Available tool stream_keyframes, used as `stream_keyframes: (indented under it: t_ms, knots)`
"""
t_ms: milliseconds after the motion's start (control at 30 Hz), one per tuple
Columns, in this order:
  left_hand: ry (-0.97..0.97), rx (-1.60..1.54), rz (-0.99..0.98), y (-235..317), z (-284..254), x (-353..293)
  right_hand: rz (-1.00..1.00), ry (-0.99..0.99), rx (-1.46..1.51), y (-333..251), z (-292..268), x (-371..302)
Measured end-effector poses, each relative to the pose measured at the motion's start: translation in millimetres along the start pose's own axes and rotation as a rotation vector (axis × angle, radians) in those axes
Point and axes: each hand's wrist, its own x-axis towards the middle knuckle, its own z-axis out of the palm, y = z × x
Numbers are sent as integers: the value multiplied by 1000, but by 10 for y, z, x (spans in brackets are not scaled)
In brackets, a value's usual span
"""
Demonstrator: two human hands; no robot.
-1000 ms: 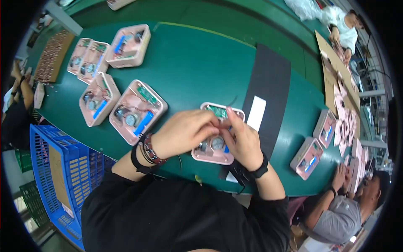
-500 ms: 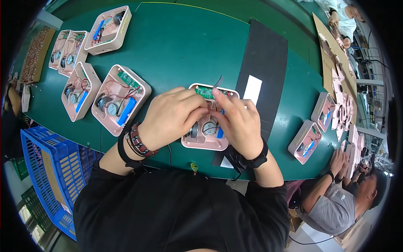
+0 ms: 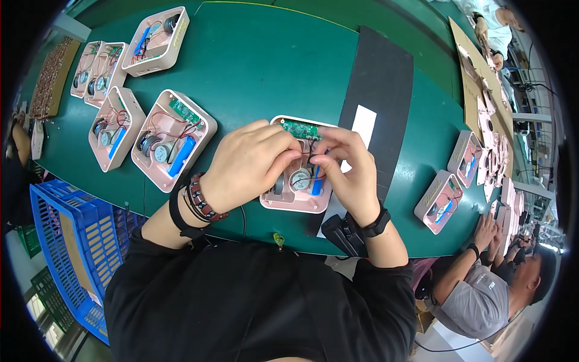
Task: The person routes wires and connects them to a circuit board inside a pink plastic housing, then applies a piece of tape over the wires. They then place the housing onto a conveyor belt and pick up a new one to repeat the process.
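Below both hands a pink plastic housing [image 3: 294, 207] lies open side up on the green table. Inside it are a green circuit board [image 3: 300, 129], a round silver part [image 3: 300, 179], a blue battery [image 3: 317, 186] and thin red and black wires [image 3: 306, 153]. My left hand [image 3: 250, 158] pinches the wires between thumb and forefinger over the middle of the housing. Facing it, my right hand [image 3: 348, 173] closes thumb and forefinger on the wires, its other fingers curled by the board. The hands partly hide the housing's left and right sides.
Several similar pink housings [image 3: 174, 140] with parts inside stand at the left; two more housings [image 3: 438, 201] are at the right. A black mat [image 3: 386, 78] bears a white strip [image 3: 363, 125]. A black object [image 3: 344, 235] is beside my right wrist. Blue crate [image 3: 78, 241] lower left; co-worker [image 3: 482, 289] lower right.
My right hand has turned and curled its fingers; the thin dark strip that stuck up from its fingertips no longer shows. The black object by its wrist shows more. My left hand holds its place.
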Motion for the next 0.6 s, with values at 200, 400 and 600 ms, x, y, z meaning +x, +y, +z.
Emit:
stream_keyframes:
  t_ms: [200, 400, 600]
  knots:
    - [-6, -22, -6, -28, -10, 10, -60, 55, -17, 78, 6, 3]
    - [-15, -13, 0, -2, -20, 12, -177, -14, -271, -26, 4, 54]
    - [-33, -11, 4, 3, -31, 21, -112, 38, -208, 8, 51, 50]
